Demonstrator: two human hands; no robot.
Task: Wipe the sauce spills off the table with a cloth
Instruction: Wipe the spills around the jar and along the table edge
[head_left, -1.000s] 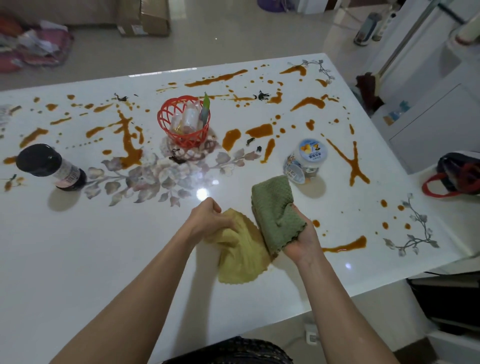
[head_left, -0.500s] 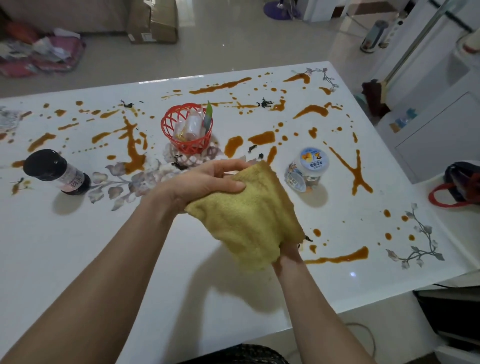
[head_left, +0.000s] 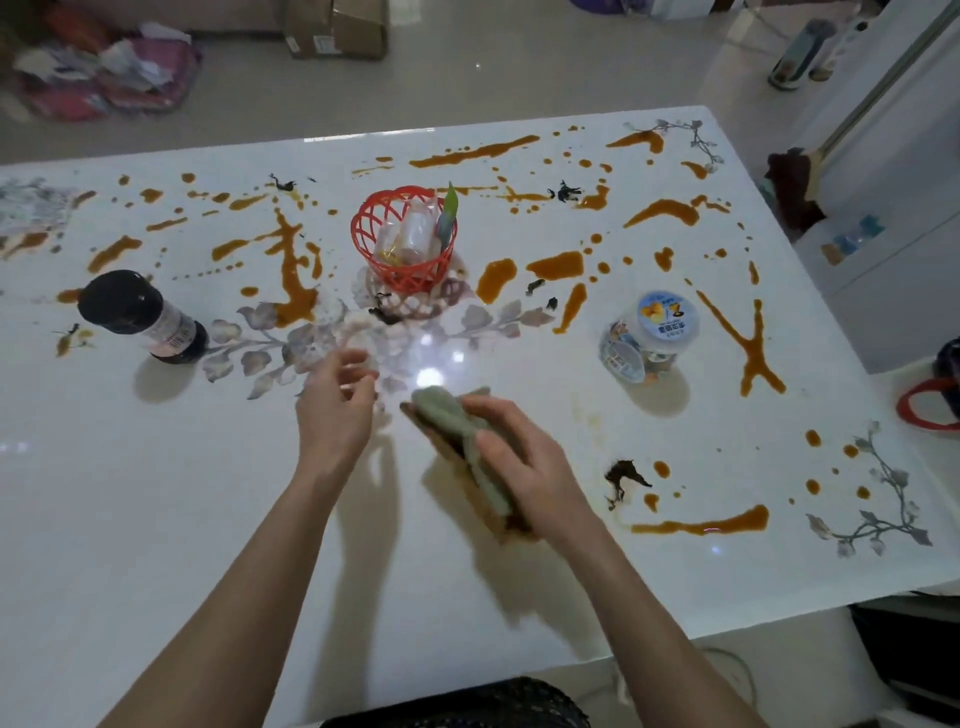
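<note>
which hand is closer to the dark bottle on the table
Left. The left hand is to the right of the dark bottle, not touching it. The right hand is farther to the right, gripping the green cloth.

The counter (head_left: 156, 519) is white, smooth and very glossy, throwing back bright spots of light. The sauce spills (head_left: 701, 525) sit wet and shiny on it. The cloth (head_left: 447, 410) looks soft, matt and nubby. The basket (head_left: 410, 275) is glossy red plastic lattice, the jar (head_left: 649, 338) clear plastic, and the bottle (head_left: 135, 312) dark and shiny with a paper label.
</note>
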